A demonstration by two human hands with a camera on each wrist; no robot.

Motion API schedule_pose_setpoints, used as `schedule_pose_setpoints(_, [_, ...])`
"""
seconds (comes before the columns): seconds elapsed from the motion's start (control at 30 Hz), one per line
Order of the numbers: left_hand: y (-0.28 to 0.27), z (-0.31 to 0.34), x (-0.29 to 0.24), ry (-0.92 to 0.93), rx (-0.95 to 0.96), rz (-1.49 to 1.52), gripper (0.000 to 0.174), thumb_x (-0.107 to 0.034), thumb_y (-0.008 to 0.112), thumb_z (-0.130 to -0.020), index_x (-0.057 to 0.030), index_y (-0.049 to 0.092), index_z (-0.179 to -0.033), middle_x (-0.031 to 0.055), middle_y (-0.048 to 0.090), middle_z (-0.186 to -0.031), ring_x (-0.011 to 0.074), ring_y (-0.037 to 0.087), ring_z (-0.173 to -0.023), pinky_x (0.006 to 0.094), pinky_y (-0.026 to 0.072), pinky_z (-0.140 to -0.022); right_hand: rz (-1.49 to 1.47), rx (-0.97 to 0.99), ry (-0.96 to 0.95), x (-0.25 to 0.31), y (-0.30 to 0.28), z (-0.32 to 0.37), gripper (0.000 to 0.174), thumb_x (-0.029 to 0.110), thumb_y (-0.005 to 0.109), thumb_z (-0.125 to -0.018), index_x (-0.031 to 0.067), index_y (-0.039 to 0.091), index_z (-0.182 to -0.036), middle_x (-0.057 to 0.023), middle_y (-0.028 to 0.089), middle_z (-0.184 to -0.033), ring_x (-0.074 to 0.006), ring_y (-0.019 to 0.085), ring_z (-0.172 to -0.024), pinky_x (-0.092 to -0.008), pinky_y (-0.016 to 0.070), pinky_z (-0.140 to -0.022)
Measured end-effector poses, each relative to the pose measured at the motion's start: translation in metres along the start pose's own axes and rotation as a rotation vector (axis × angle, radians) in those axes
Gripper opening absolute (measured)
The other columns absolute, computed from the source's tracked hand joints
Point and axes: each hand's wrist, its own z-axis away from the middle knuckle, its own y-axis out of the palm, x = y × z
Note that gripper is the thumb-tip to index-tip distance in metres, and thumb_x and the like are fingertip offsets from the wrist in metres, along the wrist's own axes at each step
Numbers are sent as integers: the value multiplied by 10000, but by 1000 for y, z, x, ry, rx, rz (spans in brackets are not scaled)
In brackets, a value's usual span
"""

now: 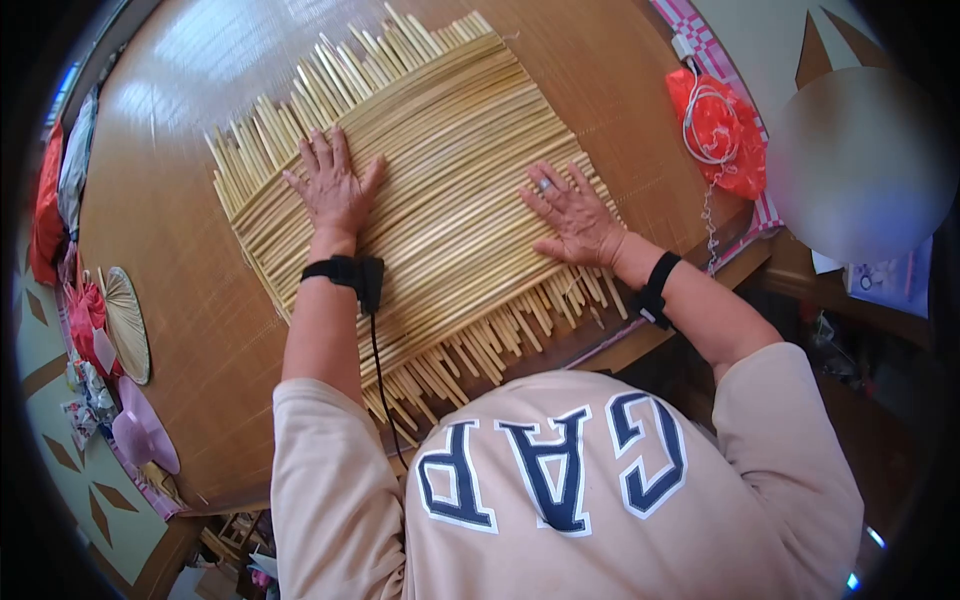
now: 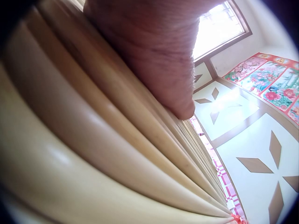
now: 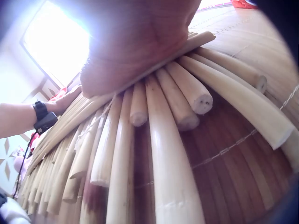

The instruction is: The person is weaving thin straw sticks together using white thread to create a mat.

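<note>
A broad layer of pale, straight sticks (image 1: pixel 450 190) lies side by side on the brown table, over other sticks whose uneven ends (image 1: pixel 490 335) poke out at the near edge and the far edge. The left hand (image 1: pixel 338 190) rests palm down on its left part, fingers spread. On the right part the right hand (image 1: pixel 575 218), with a ring on one finger, lies flat with spread fingers. In the left wrist view the left hand (image 2: pixel 154 51) touches the sticks. Round cut ends (image 3: pixel 202 103) show below the right hand (image 3: pixel 135 46) in the right wrist view.
Bare brown table (image 1: pixel 160 300) surrounds the sticks. A woven fan (image 1: pixel 126 325) and a pink hat (image 1: pixel 143 428) are at the left edge. Toward the right edge lies a red bag (image 1: pixel 735 160) with a white cable (image 1: pixel 708 125). A blurred round shape (image 1: pixel 862 165) stands at far right.
</note>
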Motion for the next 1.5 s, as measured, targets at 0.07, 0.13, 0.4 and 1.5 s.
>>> schedule_pose_setpoints(0.07, [-4, -1, -1, -4, 11, 12, 827, -639, 404, -833, -119, 226, -1450, 153, 161, -1511, 344, 109, -1399, 648, 75, -1042, 15, -25, -18, -2, 2, 0, 808, 534, 495, -820, 131, 193, -1451, -156, 132, -1514, -311, 109, -1406, -509, 59, -1119])
schedule_pose_setpoints(0.13, [-6, -1, -2, -16, 41, 15, 829, -630, 420, -829, -117, 222, -1450, 150, 150, -1514, 342, 95, -1401, 651, 64, -1043, 26, 33, 11, 0, 0, 0, 808, 539, 489, -821, 130, 192, -1451, -155, 130, -1515, -308, 107, -1406, -507, 53, -1121])
schedule_pose_setpoints(0.4, [-5, -2, -1, -11, 34, 61, 853, -654, 419, -819, -118, 215, -1451, 174, 151, -1506, 351, 75, -1402, 666, 27, -1036, 15, 14, 6, 1, -4, 1, 799, 530, 503, -819, 131, 210, -1446, -154, 139, -1514, -302, 116, -1406, -505, 47, -1121])
schedule_pose_setpoints(1.5, [-8, -13, 3, -40, 56, 109, 863, -673, 409, -804, -129, 231, -1450, 151, 155, -1514, 327, 60, -1410, 640, 12, -1049, 34, 90, 19, -8, -10, -15, 806, 522, 527, -814, 116, 226, -1441, -154, 122, -1517, -293, 95, -1410, -493, 28, -1126])
